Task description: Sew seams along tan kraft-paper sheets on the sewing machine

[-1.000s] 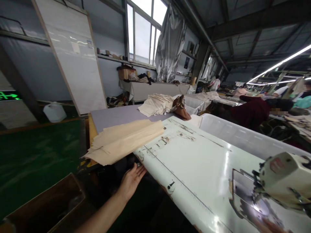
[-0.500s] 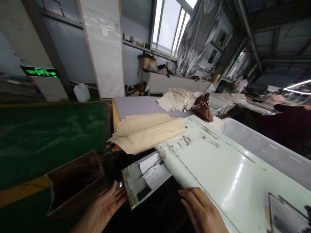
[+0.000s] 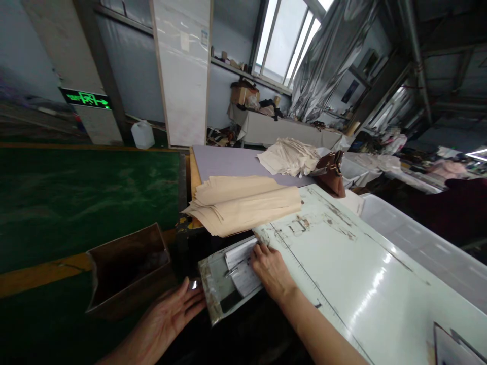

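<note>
An open drawer (image 3: 213,286) juts out from under the pale green tabletop (image 3: 327,248). Inside it lie a white notepad (image 3: 245,276) and a thin metal tool (image 3: 236,267). My left hand (image 3: 177,306) is at the drawer's front, palm up with fingers apart, near a small shiny metal piece (image 3: 194,284). Over the drawer's inner end is my right hand (image 3: 268,268), its fingers bent down at the notepad's edge by the tabletop; its fingertips are partly hidden, so any grip is unclear.
Tan sheets (image 3: 243,205) are piled past the tabletop's corner. Behind them are crumpled cream pieces (image 3: 291,156) and a brown bag (image 3: 332,175). An open box (image 3: 129,274) stands on the floor at left. A white bin (image 3: 418,233) runs along the right side.
My right hand has moved from the tabletop's front edge up and left to the inner end of the drawer. My left hand stays at the drawer front. The view has shifted slightly left.
</note>
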`<action>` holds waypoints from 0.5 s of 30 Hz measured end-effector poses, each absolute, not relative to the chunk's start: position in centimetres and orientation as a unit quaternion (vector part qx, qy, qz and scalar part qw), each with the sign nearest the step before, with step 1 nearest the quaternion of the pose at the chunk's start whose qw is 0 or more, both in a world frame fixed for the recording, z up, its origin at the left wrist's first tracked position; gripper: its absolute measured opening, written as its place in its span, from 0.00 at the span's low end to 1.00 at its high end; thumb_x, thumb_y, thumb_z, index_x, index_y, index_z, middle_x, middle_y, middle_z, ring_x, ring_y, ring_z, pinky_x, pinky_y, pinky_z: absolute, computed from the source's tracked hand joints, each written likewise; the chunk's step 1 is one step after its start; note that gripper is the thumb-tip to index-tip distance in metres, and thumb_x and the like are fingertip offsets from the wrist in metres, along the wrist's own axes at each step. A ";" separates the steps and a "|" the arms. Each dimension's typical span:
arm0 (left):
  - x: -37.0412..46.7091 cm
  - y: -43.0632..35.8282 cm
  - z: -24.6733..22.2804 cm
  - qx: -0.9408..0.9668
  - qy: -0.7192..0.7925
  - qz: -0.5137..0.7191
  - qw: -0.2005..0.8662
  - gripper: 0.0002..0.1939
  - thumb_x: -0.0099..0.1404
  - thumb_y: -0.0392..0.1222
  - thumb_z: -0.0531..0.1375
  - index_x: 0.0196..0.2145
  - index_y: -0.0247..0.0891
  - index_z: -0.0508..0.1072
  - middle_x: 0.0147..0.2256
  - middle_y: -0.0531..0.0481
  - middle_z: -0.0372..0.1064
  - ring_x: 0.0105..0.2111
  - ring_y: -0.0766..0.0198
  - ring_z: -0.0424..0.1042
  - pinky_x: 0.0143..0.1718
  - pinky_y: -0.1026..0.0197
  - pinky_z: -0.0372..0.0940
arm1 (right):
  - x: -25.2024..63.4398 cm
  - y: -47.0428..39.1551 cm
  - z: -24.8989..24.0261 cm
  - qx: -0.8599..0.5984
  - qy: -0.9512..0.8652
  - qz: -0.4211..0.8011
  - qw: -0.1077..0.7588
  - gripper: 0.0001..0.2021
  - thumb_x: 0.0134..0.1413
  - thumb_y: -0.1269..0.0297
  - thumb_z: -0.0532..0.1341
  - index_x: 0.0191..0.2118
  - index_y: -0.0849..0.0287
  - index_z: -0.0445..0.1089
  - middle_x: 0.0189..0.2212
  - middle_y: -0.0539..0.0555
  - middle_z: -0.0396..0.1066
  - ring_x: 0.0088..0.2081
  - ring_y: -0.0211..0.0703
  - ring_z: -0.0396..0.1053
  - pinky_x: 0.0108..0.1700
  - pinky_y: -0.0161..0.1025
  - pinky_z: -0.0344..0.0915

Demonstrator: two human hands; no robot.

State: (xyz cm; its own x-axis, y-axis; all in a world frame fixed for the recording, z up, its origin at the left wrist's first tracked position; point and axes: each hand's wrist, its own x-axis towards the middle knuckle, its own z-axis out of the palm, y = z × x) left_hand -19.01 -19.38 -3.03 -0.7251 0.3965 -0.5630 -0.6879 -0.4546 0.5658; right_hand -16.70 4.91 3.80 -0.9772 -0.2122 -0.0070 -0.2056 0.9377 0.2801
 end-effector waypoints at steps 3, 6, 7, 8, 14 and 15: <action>-18.9 -19.3 -3.0 -0.174 0.420 0.832 0.318 0.07 0.67 0.28 0.61 0.43 0.25 0.75 0.48 0.32 0.73 0.52 0.43 0.72 0.53 0.46 0.71 | -17.5 5.2 3.8 0.146 -0.978 -0.146 0.002 0.11 0.55 0.85 0.56 0.33 0.65 0.71 0.34 0.62 0.72 0.39 0.49 0.69 0.34 0.41 0.67; -18.7 -19.1 -2.5 -0.175 0.417 0.837 0.308 0.07 0.66 0.26 0.61 0.42 0.24 0.75 0.48 0.31 0.73 0.52 0.42 0.71 0.54 0.44 0.69 | -17.7 6.1 4.3 0.188 -0.975 -0.119 0.001 0.10 0.55 0.83 0.57 0.31 0.63 0.70 0.34 0.59 0.72 0.39 0.47 0.69 0.34 0.39 0.66; -18.7 -19.2 -2.2 -0.177 0.417 0.837 0.306 0.07 0.65 0.26 0.61 0.42 0.24 0.75 0.48 0.30 0.73 0.52 0.41 0.71 0.54 0.43 0.69 | -17.5 6.5 4.6 0.199 -0.975 -0.103 0.004 0.09 0.56 0.82 0.57 0.32 0.62 0.69 0.35 0.58 0.72 0.39 0.46 0.69 0.34 0.39 0.67; -18.7 -19.3 -1.8 -0.181 0.422 0.836 0.301 0.06 0.65 0.25 0.60 0.41 0.23 0.75 0.47 0.29 0.73 0.51 0.41 0.72 0.53 0.43 0.69 | -17.1 6.8 4.9 0.203 -0.976 -0.085 0.010 0.08 0.56 0.81 0.57 0.33 0.61 0.69 0.36 0.57 0.72 0.39 0.45 0.70 0.35 0.38 0.67; -18.2 -21.4 -0.8 -0.239 0.441 0.830 0.244 0.10 0.64 0.22 0.58 0.33 0.29 0.78 0.38 0.39 0.79 0.39 0.51 0.79 0.40 0.57 0.77 | -11.9 6.5 6.1 0.071 -0.989 0.090 0.098 0.07 0.59 0.76 0.53 0.42 0.59 0.60 0.31 0.50 0.70 0.28 0.35 0.70 0.32 0.30 0.68; -17.8 -21.7 -1.2 -0.234 0.438 0.834 0.239 0.09 0.63 0.23 0.60 0.34 0.30 0.78 0.37 0.41 0.79 0.37 0.52 0.79 0.38 0.59 0.78 | -10.8 6.2 6.1 0.031 -0.975 0.179 0.128 0.06 0.61 0.74 0.52 0.42 0.59 0.59 0.29 0.49 0.70 0.27 0.34 0.70 0.31 0.29 0.68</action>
State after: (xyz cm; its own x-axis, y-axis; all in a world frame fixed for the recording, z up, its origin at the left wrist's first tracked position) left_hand -17.82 -21.70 -1.15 -0.7763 0.1931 -0.6000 -0.6036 -0.5019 0.6195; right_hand -10.80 6.16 6.10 -0.9655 -0.0140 0.2602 -0.1055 0.9340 -0.3414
